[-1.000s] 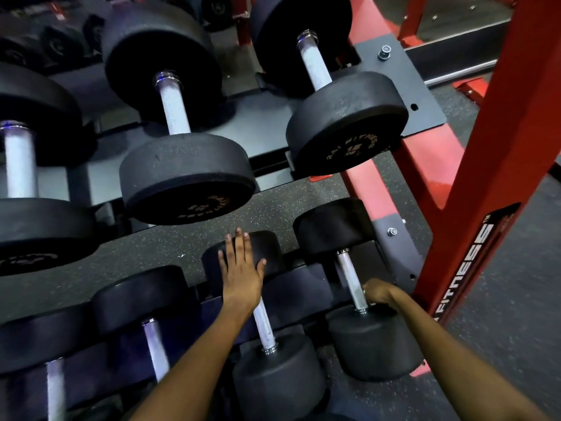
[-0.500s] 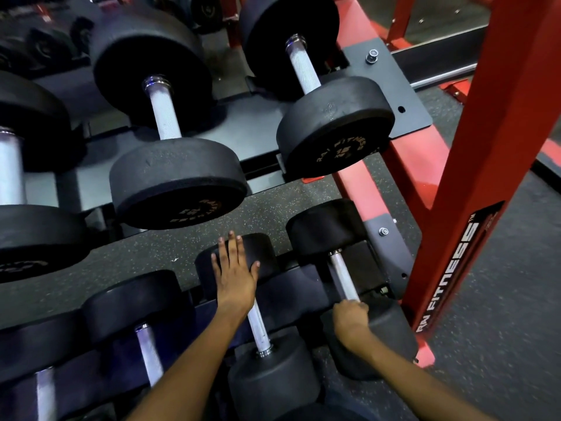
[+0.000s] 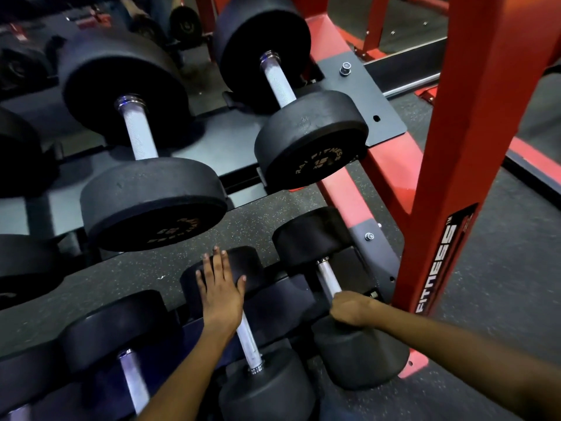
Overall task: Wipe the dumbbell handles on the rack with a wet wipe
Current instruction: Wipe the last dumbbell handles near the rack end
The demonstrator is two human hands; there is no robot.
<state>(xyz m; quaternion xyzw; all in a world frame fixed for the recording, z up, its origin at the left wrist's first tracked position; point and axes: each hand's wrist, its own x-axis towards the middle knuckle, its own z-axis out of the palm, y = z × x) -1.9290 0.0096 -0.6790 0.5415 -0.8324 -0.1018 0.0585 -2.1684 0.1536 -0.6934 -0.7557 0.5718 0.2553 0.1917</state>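
The right hand (image 3: 352, 308) is clenched around the lower end of a steel handle (image 3: 329, 281), where the bar meets the near head of the small dumbbell (image 3: 358, 354) just beside the red upright (image 3: 455, 177). No wipe shows — it is presumably bunched inside the fist, but I cannot tell. The left hand (image 3: 221, 296) lies flat with fingers (image 3: 217, 262) straight, pressing on the far head of the neighbouring dumbbell (image 3: 239, 268), 1 place further from the upright; its bare handle (image 3: 249, 344) runs out from under the wrist toward the near head.

Both sit on the lower tier of the rack (image 3: 358, 268); 2 larger dumbbells (image 3: 309, 138) rest on the tier above, and more continue away from the upright.

These weights are dense rubber and steel — heavy and stiff, so they should stay seated in their cradles while rubbed. The handles look knurled, which should grab the damp wipe rather than let it slide, so a wrapped grip worked along and around the bar suits best. Take hold on the bar between the collars; the rubber heads serve for bracing only.
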